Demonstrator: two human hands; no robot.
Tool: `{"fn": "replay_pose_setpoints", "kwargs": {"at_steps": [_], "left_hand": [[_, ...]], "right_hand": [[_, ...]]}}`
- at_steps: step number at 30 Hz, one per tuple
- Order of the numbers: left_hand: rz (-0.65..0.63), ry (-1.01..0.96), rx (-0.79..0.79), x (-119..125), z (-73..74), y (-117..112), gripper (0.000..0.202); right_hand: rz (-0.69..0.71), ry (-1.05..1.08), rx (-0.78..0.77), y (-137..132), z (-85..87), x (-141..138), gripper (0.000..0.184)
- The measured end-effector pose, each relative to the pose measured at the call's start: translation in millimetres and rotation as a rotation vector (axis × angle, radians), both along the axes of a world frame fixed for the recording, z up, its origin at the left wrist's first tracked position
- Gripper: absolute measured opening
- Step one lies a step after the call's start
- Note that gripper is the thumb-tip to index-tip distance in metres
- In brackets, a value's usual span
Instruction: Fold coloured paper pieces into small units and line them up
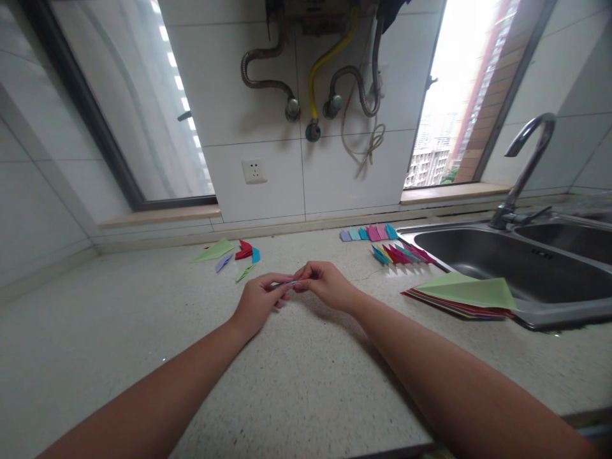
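Note:
Just above the pale speckled countertop [248, 382], my left hand [261, 298] and my right hand [325, 285] meet, fingertips pinched on a small folded piece of paper [287, 283]. Only a thin bluish-grey edge of it shows; the fingers hide the rest. Beyond my left hand lie several folded papers: a large light green one [215, 251], a purple one [223, 262], a red one [243, 249], a blue one [256, 255] and a small green one [245, 273].
Right of my hands lie a row of small folded papers [373, 233], a row of pointed folded papers [399, 255] and a stack of coloured paper [468, 293] against the steel sink [430, 245]. A faucet [530, 153] rises behind it. Hoses [313, 76] hang on the tiled wall.

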State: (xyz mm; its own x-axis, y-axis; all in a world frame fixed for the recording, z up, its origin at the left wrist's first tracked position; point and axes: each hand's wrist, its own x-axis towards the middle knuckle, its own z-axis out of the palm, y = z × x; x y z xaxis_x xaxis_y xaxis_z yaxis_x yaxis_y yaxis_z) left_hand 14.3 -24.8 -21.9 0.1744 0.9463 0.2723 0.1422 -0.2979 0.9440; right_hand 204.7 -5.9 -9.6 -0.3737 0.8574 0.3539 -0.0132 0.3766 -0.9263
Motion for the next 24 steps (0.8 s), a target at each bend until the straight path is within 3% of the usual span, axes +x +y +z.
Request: {"fn": "replay_pose_setpoints", "kwargs": {"at_steps": [5, 10, 15, 18, 24], "left_hand": [[-0.018, -0.023, 0.023, 0.7, -1.2, 2.5, 0.029], [0.048, 0.008, 0.015, 0.0, -1.8, 4.1, 0.034], [0.160, 0.178, 0.177, -1.8, -0.3, 4.2, 0.029], [0.181, 0.277, 0.293, -2.8, 0.6, 3.4, 0.022], [0.209, 0.407, 0.436, -4.4, -1.5, 4.7, 0.013]], "right_hand": [[0.042, 0.024, 0.000, -2.3, 0.7, -2.0, 0.021], [-0.067, -0.081, 0.007, -2.3, 0.6, -2.4, 0.017], [-0.223, -0.423, 0.292, -2.8, 7.3, 4.5, 0.011], [-0.212, -0.565, 0.448, -4.7, 9.9, 7.9, 0.011], [-0.185, -0.659, 0.543, -9.2, 10.6, 7.3, 0.011]]}}
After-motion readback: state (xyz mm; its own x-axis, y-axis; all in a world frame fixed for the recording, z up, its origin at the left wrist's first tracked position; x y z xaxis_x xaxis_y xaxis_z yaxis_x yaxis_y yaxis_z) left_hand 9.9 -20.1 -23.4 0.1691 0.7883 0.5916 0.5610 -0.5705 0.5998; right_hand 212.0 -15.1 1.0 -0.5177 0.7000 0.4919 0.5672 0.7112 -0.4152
